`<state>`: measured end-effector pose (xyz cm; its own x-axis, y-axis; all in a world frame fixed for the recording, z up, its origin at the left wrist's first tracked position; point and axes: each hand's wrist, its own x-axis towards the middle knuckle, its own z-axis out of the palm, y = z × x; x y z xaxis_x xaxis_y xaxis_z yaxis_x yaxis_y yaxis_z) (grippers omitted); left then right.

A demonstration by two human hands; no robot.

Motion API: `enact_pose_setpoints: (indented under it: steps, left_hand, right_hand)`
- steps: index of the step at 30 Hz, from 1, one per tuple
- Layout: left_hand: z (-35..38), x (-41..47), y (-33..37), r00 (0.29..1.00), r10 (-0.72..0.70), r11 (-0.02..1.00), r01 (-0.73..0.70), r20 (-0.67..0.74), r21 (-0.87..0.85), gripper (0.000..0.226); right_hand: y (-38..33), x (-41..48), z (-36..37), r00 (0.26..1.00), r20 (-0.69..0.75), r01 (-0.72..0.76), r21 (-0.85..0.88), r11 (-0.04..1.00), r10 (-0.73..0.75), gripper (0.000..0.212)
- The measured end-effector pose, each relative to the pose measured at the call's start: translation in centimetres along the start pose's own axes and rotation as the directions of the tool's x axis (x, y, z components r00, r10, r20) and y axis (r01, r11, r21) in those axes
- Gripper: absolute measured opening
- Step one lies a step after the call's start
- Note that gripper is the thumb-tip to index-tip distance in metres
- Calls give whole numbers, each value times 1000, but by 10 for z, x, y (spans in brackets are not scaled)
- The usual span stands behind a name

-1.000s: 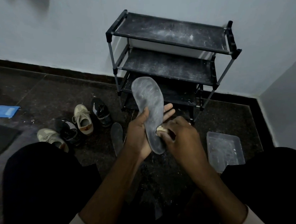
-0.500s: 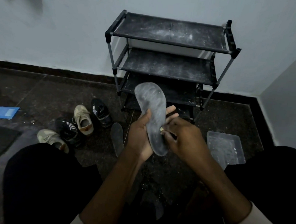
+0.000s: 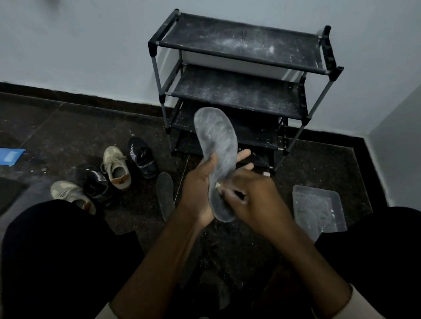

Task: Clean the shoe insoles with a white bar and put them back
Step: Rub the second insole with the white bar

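Now the left hand (image 3: 197,190) holds the insole (image 3: 217,147) up above the floor (image 3: 58,137), and the right hand (image 3: 251,196) pinches the white bar (image 3: 218,184) against it. Rubbing too hard could knock the insole loose.

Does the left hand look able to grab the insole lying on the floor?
Probably not yet: the left hand grips the raised insole, so it is full. The floor insole lies just beside it, nothing between, so the path looks free.
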<state>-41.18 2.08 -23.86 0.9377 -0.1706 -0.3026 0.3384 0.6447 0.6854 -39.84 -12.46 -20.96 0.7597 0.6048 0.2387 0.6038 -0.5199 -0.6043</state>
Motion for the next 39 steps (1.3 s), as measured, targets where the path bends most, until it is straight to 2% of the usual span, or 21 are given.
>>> enact_pose_setpoints:
  steps: [2,6,7,9,11,12,15,17,20,23,28,30,33,34,36,39]
  left_hand:
    - [-6,0,0,1000,-17,999,18,18,-33,65]
    - [6,2,-6,999,-17,1000,16,36,24,63]
    - [8,3,-7,1000,10,999,-9,-17,38,62]
    - [3,5,-9,996,49,996,-43,-74,82,63]
    - [0,-1,-2,999,28,998,-26,-34,58,66]
    - [1,-3,0,1000,24,998,-24,-8,50,66]
    - [10,-8,4,998,53,998,-52,-14,36,62]
    - [14,-7,2,998,56,997,-54,-36,49,61]
    - [10,-8,4,998,53,998,-53,-18,17,64]
    - [8,-9,3,999,41,999,-41,-27,7,64]
    - [14,-9,-4,1000,-13,1000,13,3,10,67]
    - [14,-9,-3,1000,-9,1000,9,-13,7,71]
    - [14,-9,2,999,11,1000,-12,-40,-14,81]
    - [13,-10,3,999,15,1000,-16,-51,-20,85]
    - [15,-11,3,997,-3,1000,3,-78,6,94]
    - [23,-10,4,999,-31,999,31,-13,23,95]
  right_hand:
    - [3,-2,-1,999,51,0,20,1000,-1,16]
    - [8,5,-5,985,-159,-78,-43,996,70,12]
    - [5,6,-4,986,-154,-70,-49,996,62,12]
    - [1,3,-1,998,-54,-19,5,1000,20,12]
    - [0,-2,-1,999,45,-4,78,997,0,13]
    - [0,-3,-1,999,47,-24,87,996,20,15]
    - [5,1,-4,990,-105,-93,46,995,97,14]
    - [3,4,-2,985,-150,-76,55,996,84,14]
    - [-7,-1,2,998,-51,-21,202,979,32,13]
    - [-10,-5,1,998,56,-15,235,972,2,11]
    - [-3,9,1,975,-191,-98,106,990,117,8]
    - [-5,6,-1,986,-133,-81,148,986,101,9]
    - [-10,-5,-6,995,96,-58,226,972,37,13]
    - [-11,-7,-8,992,127,-49,236,971,20,13]
    - [-11,-2,-9,996,80,-49,246,968,30,10]
    - [-10,7,-5,990,-116,-64,136,989,80,7]
